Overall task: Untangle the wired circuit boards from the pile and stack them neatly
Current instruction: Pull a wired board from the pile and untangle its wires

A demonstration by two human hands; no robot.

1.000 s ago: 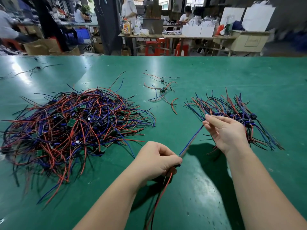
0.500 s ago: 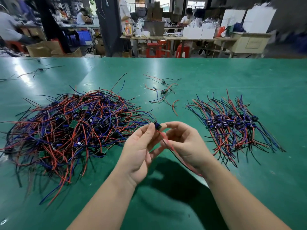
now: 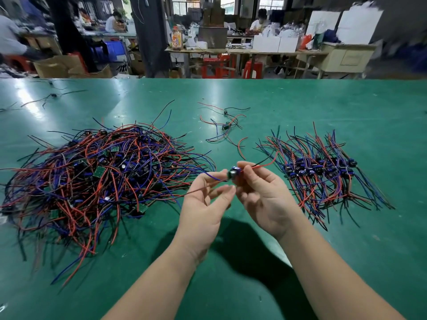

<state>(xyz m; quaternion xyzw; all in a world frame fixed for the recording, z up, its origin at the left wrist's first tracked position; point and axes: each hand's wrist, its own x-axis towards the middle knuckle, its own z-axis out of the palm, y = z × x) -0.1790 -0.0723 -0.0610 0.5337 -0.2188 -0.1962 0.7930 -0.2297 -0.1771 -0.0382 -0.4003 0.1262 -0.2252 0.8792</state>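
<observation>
Pinched one wired board [image 3: 233, 173] in both left hand [image 3: 203, 211] and right hand [image 3: 263, 195], between pile [image 3: 104, 172] and stack [image 3: 323, 172], leads spread sideways, probably to match the stack's lay.

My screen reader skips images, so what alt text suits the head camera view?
The left hand and right hand pinch one small wired circuit board above a green table. A large tangled pile of red, blue and black wired boards lies to its left, a neat stack to its right.
</observation>
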